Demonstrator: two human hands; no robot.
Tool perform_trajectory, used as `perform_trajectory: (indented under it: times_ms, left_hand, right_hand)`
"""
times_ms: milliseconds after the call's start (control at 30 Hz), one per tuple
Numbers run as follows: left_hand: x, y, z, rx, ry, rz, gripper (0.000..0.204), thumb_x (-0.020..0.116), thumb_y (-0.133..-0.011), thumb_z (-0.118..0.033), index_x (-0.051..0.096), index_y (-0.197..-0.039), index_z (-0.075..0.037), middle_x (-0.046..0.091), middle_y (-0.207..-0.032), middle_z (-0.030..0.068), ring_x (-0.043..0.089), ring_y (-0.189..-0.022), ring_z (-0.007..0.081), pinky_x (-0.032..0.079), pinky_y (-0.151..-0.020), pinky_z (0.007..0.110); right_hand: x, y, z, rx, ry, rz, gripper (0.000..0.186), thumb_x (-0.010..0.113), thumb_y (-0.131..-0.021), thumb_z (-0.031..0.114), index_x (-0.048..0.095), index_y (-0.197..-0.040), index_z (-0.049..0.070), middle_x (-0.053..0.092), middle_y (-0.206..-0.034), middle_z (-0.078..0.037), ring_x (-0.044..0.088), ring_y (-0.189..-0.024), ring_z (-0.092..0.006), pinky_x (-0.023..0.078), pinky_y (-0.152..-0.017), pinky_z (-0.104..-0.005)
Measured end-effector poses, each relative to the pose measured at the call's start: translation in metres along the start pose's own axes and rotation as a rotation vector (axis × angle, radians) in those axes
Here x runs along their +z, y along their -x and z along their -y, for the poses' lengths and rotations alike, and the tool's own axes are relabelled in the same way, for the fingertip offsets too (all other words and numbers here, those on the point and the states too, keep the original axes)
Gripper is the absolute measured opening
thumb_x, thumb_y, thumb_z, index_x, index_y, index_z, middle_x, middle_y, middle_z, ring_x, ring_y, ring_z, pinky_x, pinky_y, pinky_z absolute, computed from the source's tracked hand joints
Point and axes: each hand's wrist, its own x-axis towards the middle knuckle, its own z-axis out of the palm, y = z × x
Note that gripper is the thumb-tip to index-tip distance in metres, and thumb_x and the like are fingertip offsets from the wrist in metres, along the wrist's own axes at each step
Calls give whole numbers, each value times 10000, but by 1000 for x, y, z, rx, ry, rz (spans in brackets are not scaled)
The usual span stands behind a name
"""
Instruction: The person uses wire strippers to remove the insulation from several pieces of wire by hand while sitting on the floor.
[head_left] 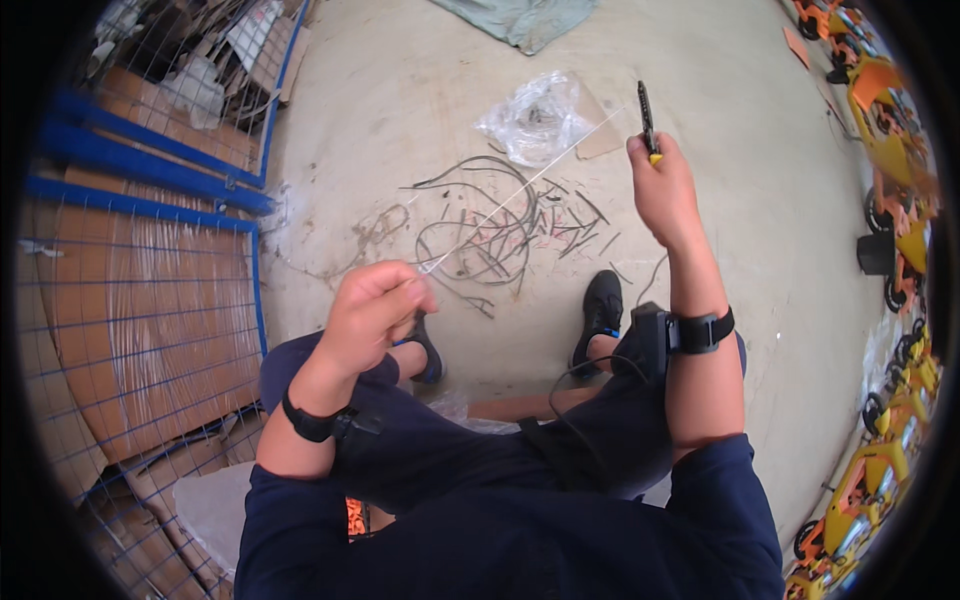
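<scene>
My left hand (375, 308) is closed in a pinch on one end of a thin white strand (555, 163). The strand runs taut-looking and straight up to the right, toward my right hand (665, 192). That hand is wrapped round a slim black-and-yellow hand tool (646, 115), which points away from me. Whether the strand's far end touches the tool I cannot tell. Below the strand, a loose heap of dark cable-like lengths and short cut pieces (520, 225) lies on the floor between and beyond my feet.
Crumpled clear plastic (540, 115) lies beyond the heap, with a greenish cloth (525, 22) farther off. A blue wire-mesh cage (150, 200) holding cardboard stands at my left. Several yellow and orange wheeled toys (870, 480) line the right side. My shoes (600, 310) flank the near floor.
</scene>
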Motion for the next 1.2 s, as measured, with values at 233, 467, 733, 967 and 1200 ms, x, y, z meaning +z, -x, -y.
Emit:
perform_trajectory:
  times_ms: [233,467,733,967,1200]
  left_hand:
    - [-26,14,4,27,-29,32,203,562,-905,-142,591,-785,19,477,-563,-8,310,-420,29,215,-390,210]
    - [-38,22,7,54,-15,55,256,586,-908,-177,575,-772,39,507,-569,25,293,-400,41,188,-377,225]
    - [-37,27,3,53,-53,84,256,608,-897,-179,588,-778,46,517,-575,27,303,-403,41,194,-379,226]
    - [-43,26,1,3,-79,109,238,622,-881,-173,603,-785,44,523,-574,17,328,-427,40,220,-400,222]
    - [-43,7,7,-24,-1038,4,433,679,-813,-210,562,-1146,41,590,-1033,174,556,-1000,254,437,-859,331]
  right_hand:
    - [-16,-17,-40,-15,108,-66,323,570,-904,289,551,-1026,-10,629,-933,-241,599,-893,-398,463,-763,-427]
    - [-26,-18,-37,48,129,-81,326,563,-905,288,542,-1066,5,644,-967,-214,610,-925,-388,471,-783,-436]
    - [-24,-18,-34,55,223,-113,323,561,-904,276,525,-1082,8,646,-971,-208,613,-924,-385,473,-778,-446]
    - [-34,-11,-31,-29,244,-180,276,560,-906,255,518,-1031,13,641,-909,-198,612,-871,-382,471,-726,-439]
    - [-28,42,19,-215,-53,276,200,564,-921,202,524,-959,9,599,-793,-156,560,-715,-278,452,-679,-355]
